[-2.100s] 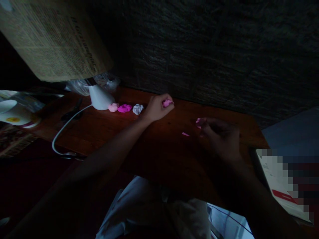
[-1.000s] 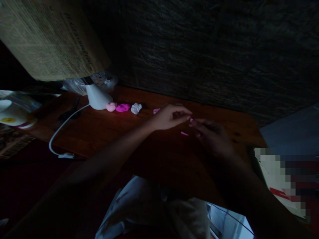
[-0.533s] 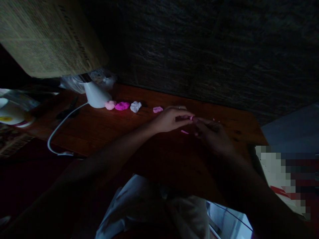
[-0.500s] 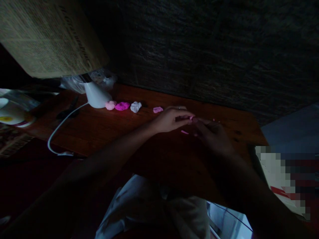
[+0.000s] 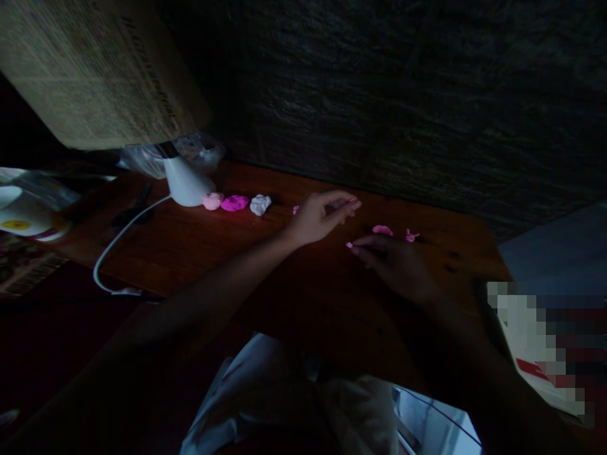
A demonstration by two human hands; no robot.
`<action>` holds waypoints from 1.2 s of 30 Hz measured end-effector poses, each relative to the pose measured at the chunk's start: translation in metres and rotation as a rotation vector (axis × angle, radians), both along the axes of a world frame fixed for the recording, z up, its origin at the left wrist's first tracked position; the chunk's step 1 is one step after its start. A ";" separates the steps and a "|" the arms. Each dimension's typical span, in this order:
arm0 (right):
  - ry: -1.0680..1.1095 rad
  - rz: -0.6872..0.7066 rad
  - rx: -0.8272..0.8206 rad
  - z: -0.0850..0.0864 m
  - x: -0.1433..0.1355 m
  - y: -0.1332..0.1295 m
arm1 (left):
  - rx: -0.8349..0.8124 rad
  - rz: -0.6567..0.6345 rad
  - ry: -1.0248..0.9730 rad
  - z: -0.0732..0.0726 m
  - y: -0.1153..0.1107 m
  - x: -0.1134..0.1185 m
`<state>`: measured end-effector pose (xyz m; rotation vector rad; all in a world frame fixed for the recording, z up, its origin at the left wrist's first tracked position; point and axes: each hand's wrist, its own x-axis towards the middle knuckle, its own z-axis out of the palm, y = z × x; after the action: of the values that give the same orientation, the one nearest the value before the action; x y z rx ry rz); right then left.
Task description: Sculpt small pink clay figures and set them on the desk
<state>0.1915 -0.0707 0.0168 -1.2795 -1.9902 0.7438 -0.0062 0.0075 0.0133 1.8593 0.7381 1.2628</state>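
My left hand (image 5: 317, 217) is over the wooden table, thumb and fingertips pinching a small pink piece (image 5: 353, 200). Nearer to me and to the right, my right hand (image 5: 401, 262) has thumb and forefinger closed on another small pink piece (image 5: 349, 244). Beyond the right hand lie a flattened pink piece (image 5: 382, 230) and a small pink shape with thin projections (image 5: 411, 236). A pink lump (image 5: 295, 209) is mostly hidden behind my left hand. Farther left, a light pink lump (image 5: 213, 201), a magenta lump (image 5: 234, 202) and a whitish lump (image 5: 260, 204) form a row.
A lamp with a white base (image 5: 186, 182) and printed shade (image 5: 109, 76) stands at the left, its white cable (image 5: 105, 249) curving over the table (image 5: 190, 253). Dark scissors (image 5: 133, 213) and a white cup (image 5: 28, 215) are farther left. A dark wall (image 5: 355, 101) rises behind.
My hands have moved apart, the left slightly up and the right slightly down. The right hand now pinches the pink piece near where a strip lay. Two pink pieces behind it have come into view.
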 end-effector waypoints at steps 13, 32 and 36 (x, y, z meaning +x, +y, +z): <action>0.478 -0.062 0.023 0.017 -0.013 -0.016 | -0.135 -0.024 -0.122 0.007 0.005 -0.002; -0.142 0.161 0.045 0.001 -0.005 -0.003 | -0.097 -0.035 -0.138 0.005 -0.002 0.003; -0.164 0.156 0.049 0.001 -0.002 -0.002 | -0.093 -0.071 -0.107 0.004 -0.004 0.005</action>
<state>0.1898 -0.0725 0.0175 -1.2011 -2.2468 0.6767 -0.0013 0.0038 0.0169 1.7141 0.6566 1.2508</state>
